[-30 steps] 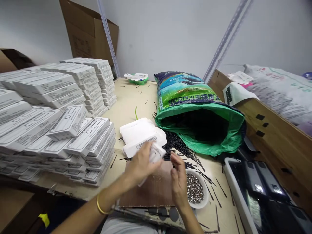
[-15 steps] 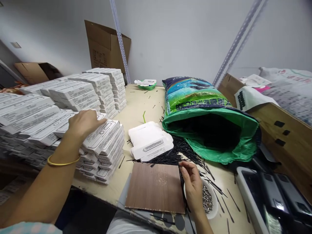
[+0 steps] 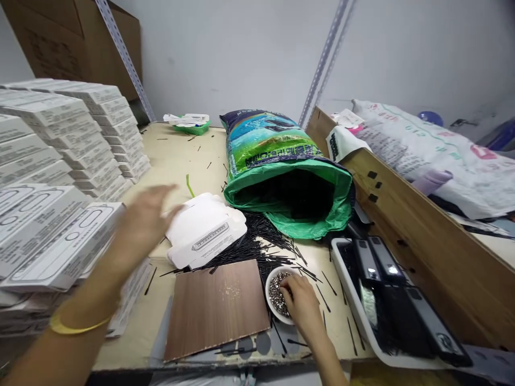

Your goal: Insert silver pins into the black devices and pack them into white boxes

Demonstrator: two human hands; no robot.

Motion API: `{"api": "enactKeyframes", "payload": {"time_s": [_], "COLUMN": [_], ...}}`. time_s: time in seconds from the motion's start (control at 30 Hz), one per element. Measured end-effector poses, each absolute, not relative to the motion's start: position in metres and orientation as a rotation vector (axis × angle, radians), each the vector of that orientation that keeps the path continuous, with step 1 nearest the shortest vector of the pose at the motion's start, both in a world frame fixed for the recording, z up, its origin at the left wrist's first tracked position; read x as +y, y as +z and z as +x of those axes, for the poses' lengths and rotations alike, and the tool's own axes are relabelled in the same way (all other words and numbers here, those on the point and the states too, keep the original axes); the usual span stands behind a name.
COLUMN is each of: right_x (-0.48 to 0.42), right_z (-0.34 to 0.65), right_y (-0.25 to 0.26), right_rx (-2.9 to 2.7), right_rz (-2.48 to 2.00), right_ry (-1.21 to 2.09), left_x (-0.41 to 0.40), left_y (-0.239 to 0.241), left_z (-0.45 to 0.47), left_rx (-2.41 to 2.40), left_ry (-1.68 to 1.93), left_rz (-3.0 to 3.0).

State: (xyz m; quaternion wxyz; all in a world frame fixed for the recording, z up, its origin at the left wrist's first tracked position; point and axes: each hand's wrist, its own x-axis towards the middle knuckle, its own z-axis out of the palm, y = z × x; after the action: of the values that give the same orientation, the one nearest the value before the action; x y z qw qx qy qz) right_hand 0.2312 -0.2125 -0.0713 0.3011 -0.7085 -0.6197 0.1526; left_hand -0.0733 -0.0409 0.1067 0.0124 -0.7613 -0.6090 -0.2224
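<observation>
My right hand [image 3: 300,303] reaches into a small white bowl [image 3: 270,279] of tiny silver metal parts, fingers curled down among them. My left hand [image 3: 142,222] is blurred in the air between the stacks of white boxes [image 3: 60,244] and a pile of flat white unfolded cartons [image 3: 203,230]; its fingers look spread and nothing shows in them. A yellow bangle [image 3: 74,324] sits on that wrist. A brown wood-grain board [image 3: 215,305] lies in front of me.
An open green sack [image 3: 289,177] lies on its side, spilling thin black sticks [image 3: 257,246] over the table. A white tray [image 3: 354,316] with black devices stands at the right, beside a wooden partition [image 3: 422,236]. More white boxes [image 3: 104,134] are stacked at the back left.
My left hand left the box stack and swung right toward the flat cartons. My right hand moved into the bowl of metal parts. The view shifted right.
</observation>
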Motion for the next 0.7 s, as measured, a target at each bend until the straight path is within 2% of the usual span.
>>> {"api": "enactKeyframes", "payload": {"time_s": [0.1,0.2,0.3,0.5,0.7], "right_x": [-0.214,-0.215,-0.215,-0.215,-0.22], "right_z": [0.224,0.218,0.215,0.219,0.226], "right_y": [-0.082,-0.084,-0.085,-0.083,-0.061], "right_rx": [-1.739,-1.736,-1.672,-1.477,-1.075], "right_rz": [-1.888,-1.877,-1.875,-1.803,-1.596], "right_ry": [0.273,0.213,0.178,0.358,0.745], "left_x": [-0.014,0.031,0.071,0.099,0.073], "left_y": [0.046,-0.008,-0.038,-0.045,-0.022], "left_z": [0.012,0.087,0.141,0.164,0.111], "left_rx": [-1.78,-1.749,-1.897,-2.099,-2.014], "left_ry": [-0.677,-0.655,-0.679,-0.72,-1.215], "left_rz": [-3.049,-3.14,-3.069,-3.017,-3.035]}}
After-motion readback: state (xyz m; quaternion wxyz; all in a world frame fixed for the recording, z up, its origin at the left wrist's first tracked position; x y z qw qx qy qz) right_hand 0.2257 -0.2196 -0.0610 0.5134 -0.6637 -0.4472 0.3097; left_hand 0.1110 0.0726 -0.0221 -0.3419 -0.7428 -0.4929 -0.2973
